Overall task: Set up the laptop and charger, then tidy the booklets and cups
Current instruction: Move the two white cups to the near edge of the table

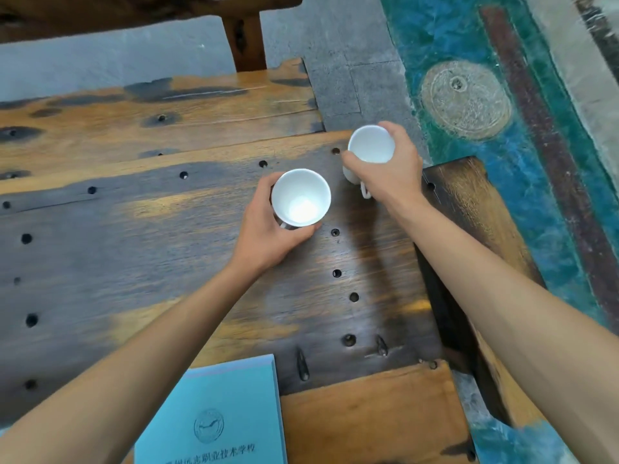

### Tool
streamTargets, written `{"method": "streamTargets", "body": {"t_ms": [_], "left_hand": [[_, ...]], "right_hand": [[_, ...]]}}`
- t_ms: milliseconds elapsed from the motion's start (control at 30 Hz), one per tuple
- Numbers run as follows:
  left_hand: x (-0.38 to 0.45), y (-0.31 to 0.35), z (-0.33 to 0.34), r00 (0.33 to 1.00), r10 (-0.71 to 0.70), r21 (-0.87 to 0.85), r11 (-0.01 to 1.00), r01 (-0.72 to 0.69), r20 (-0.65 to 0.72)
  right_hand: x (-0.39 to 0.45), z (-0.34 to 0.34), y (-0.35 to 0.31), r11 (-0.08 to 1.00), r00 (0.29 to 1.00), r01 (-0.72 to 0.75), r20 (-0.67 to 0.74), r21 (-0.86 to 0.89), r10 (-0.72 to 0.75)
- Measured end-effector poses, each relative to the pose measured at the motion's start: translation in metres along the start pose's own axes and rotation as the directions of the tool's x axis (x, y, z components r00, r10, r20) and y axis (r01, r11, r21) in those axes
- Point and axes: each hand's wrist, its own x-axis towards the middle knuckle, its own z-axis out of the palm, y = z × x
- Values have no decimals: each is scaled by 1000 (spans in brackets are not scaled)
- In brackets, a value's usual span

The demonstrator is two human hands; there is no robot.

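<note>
Two white cups stand out against the dark wooden table (134, 249). My left hand (268, 236) wraps around the nearer cup (300, 197), which is upright and empty. My right hand (388, 169) grips the farther cup (371, 144) from the side near the table's right edge; its handle shows below my fingers. A stack of light blue booklets (214, 413) with a round emblem lies at the front edge of the table. No laptop or charger is in view.
The tabletop has several round holes and a step down at its right side (469, 202). A wooden bench (241, 35) stands beyond the far edge. Grey stone floor and a teal painted floor (502, 95) lie to the right.
</note>
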Motion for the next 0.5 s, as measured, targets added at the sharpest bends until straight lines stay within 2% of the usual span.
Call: {"method": "streamTargets", "body": {"t_ms": [200,500], "left_hand": [[-93,38,-10,994,-104,-2,995,104,-46],[-228,67,14,961,-260,18,965,263,-99]], "right_hand": [[-90,-64,4,999,998,2,60,-41,0],[-208,-138,43,998,990,4,144,-65,6]]}}
